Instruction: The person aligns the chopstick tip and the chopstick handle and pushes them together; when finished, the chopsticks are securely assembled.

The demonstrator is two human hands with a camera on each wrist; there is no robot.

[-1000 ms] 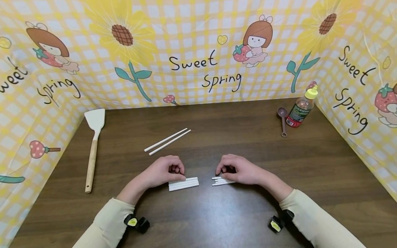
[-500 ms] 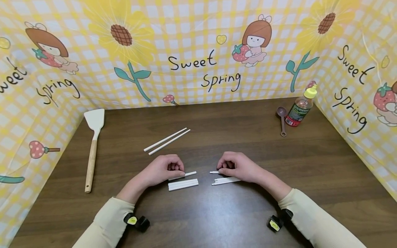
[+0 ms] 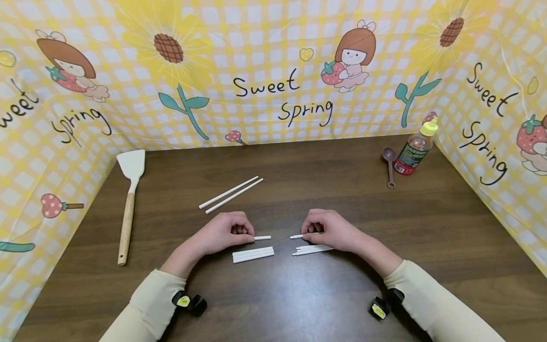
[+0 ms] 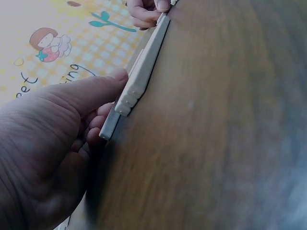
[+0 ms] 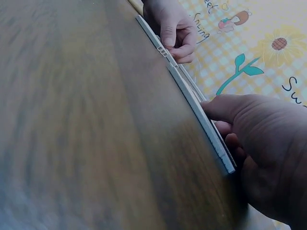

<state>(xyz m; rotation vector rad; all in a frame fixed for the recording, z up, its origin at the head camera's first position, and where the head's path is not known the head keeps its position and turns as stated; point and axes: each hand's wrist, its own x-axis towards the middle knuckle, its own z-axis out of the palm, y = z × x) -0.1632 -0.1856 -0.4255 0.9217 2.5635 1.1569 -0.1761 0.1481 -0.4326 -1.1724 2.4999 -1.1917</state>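
My left hand [image 3: 228,231] pinches a short white chopstick section [image 3: 263,237] between thumb and fingers; its near end [image 4: 109,127] juts past the fingers in the left wrist view. Just in front of it, several similar sections [image 3: 253,255] lie side by side on the table. Opposite, my right hand [image 3: 330,231] pinches another section [image 3: 296,236] with a thinner tip pointing left. Below that hand lie more thin-tipped sections [image 3: 311,250], partly covered by it. A gap separates the two held pieces, which lie roughly in line. My fingers hide most of both.
Two long white chopsticks [image 3: 231,194] lie slanted behind my left hand. A white spatula with a wooden handle [image 3: 126,223] is at the left. At the back right stand a yellow-capped bottle [image 3: 412,151] and, beside it, a brown measuring spoon [image 3: 390,166]. Patterned cloth encloses the table.
Each hand has drawn one section away from its row, toward the back of the table. Over the last half second the left piece has turned nearly level; the rows stay put.
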